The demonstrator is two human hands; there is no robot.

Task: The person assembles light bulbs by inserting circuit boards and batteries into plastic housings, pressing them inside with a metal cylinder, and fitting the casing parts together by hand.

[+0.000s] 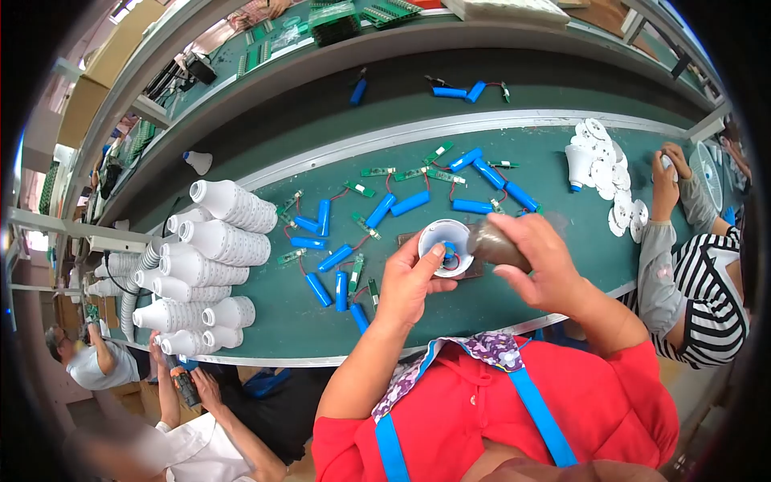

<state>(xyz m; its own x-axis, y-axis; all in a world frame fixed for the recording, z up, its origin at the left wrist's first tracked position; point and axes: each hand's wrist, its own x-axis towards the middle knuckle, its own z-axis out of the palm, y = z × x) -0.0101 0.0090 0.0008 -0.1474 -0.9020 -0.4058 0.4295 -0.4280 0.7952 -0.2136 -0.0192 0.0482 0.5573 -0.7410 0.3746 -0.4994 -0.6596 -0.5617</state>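
A white cup-shaped housing (430, 238) is held upright in my left hand (407, 281), its open mouth facing up, with the thumb at the rim. Inside it a blue part and a red wire show. My right hand (540, 261) grips a brownish, motion-blurred object (498, 246) just right of the housing; what it is cannot be made out. Beneath the housing lies a dark brown block (474, 270). Blue cylindrical cells (410, 203) wired to small green circuit boards (359, 189) lie scattered beyond and to the left of my hands.
Stacked white housings (210, 253) stand at the left. White discs (602, 165) and one upturned housing (578, 165) lie at the right, near a co-worker's hands (666, 173). Another person holds a power tool (185, 386) at lower left. A raised shelf (385, 64) runs behind.
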